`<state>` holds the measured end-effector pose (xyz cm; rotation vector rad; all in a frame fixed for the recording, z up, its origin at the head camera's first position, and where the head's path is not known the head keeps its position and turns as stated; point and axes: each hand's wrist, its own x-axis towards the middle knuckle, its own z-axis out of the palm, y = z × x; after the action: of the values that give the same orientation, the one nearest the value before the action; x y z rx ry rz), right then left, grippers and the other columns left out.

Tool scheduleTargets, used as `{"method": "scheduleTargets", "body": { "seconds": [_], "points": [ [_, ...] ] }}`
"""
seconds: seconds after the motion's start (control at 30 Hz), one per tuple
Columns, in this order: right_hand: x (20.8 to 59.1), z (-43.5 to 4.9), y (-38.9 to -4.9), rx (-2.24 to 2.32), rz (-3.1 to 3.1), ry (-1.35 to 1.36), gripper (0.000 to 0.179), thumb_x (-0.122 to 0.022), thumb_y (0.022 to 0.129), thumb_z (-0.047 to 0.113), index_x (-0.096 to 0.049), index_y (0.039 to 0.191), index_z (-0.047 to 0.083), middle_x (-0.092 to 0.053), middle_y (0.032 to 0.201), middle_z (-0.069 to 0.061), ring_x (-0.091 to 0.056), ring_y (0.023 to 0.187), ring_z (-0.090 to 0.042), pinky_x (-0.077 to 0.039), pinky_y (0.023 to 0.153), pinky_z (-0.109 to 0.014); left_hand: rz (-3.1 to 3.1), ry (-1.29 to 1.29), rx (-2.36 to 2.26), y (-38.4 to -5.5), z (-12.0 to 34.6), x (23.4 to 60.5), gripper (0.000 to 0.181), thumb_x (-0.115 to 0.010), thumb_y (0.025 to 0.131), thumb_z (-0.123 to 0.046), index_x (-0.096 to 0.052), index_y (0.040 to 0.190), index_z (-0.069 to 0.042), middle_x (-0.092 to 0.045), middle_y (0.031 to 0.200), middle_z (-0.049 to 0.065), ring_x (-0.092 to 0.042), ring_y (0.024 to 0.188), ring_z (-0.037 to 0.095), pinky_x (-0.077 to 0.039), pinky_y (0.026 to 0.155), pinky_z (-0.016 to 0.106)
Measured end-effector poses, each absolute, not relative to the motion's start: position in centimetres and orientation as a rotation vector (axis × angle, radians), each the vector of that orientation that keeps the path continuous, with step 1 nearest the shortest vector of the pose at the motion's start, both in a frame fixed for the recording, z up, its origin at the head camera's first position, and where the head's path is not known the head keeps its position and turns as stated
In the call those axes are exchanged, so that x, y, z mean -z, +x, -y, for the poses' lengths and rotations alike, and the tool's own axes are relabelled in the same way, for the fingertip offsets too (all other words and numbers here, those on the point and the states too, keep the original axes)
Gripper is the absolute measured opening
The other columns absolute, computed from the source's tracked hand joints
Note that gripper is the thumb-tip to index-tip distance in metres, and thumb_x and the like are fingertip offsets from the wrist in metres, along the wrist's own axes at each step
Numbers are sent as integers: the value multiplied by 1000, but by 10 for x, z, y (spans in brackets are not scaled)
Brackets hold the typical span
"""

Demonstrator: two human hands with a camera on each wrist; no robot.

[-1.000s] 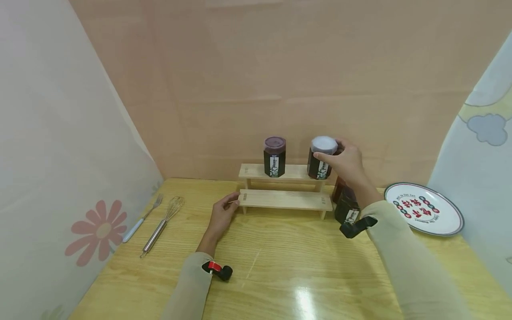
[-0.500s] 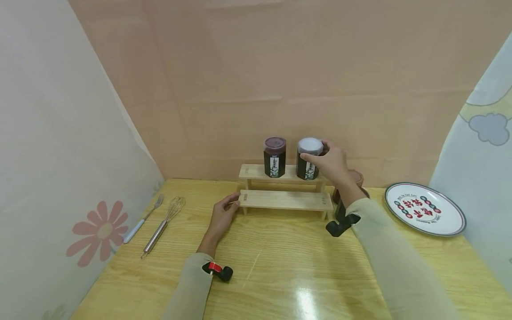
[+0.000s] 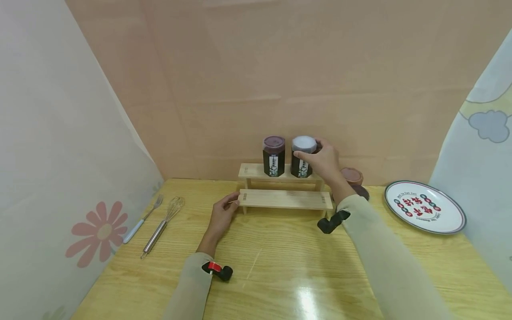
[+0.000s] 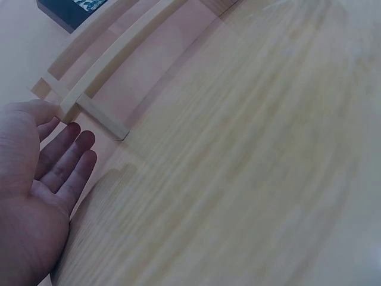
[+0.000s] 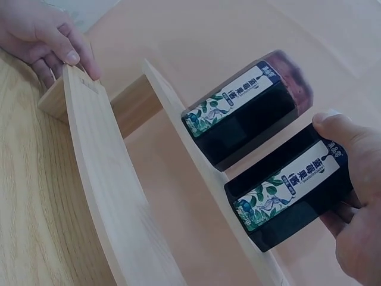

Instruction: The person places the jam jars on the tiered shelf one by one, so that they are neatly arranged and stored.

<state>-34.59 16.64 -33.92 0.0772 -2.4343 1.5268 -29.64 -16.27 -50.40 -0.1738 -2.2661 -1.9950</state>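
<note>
My right hand (image 3: 327, 162) grips a dark blueberry jam jar (image 5: 290, 187) near its pale lid, thumb at the front and fingers round the back. The jar stands at the upper step of a two-step wooden shelf rack (image 3: 284, 199). A second blueberry jam jar (image 3: 274, 155) with a purplish lid stands upright to its left on that step, a narrow gap between them. My left hand (image 3: 221, 217) pinches the left end of the lower step between thumb and index finger. Its other fingers (image 4: 77, 173) are extended below the board.
Behind my right forearm are two more jars, one with a brownish lid (image 3: 352, 175) and one darker (image 3: 361, 192), partly hidden. A white oval plate (image 3: 448, 218) lies at the right. A whisk (image 3: 162, 229) and a fork (image 3: 144, 218) lie at the left.
My right hand has moved the jar leftward along the upper step, closer to the other jar. The brownish-lidded jar now shows past my forearm. My left hand keeps its place.
</note>
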Motion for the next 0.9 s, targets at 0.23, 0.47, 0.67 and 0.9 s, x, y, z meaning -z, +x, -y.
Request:
{"method": "scheduleTargets", "body": {
  "seconds": [0.23, 0.47, 0.67, 0.9],
  "points": [
    [343, -162, -348, -1474, 2407, 57, 83, -86, 83, 37, -49, 148, 1, -61, 142, -22, -60, 130, -36, -50, 110, -50, 2277, -179, 1999, -297, 163, 504, 34, -63, 104, -17, -66, 137, -14, -64, 140, 11, -63, 124, 27, -53, 94, 16],
    [345, -161, -346, -1466, 2390, 72, 81, -86, 84, 36, -50, 147, 1, -62, 140, -21, -60, 128, -35, -51, 108, -49, 2283, -192, 2032, -297, 165, 505, 36, -63, 104, -19, -64, 140, -13, -61, 143, 12, -61, 128, 28, -52, 96, 14],
    [347, -164, -346, -1436, 2403, 102, 82, -85, 85, 38, -48, 148, 1, -61, 142, -22, -58, 130, -36, -50, 110, -51, 2284, -195, 2030, -296, 163, 503, 36, -63, 104, -19, -64, 140, -14, -61, 143, 12, -61, 128, 28, -53, 98, 17],
    [347, -171, -341, -1487, 2451, 197, 94, -81, 90, 41, -29, 161, 7, -47, 156, -22, -48, 143, -38, -43, 118, -51, 2276, -182, 2014, -295, 163, 504, 36, -63, 104, -19, -65, 139, -13, -62, 142, 12, -62, 127, 28, -52, 96, 16]
  ]
}}
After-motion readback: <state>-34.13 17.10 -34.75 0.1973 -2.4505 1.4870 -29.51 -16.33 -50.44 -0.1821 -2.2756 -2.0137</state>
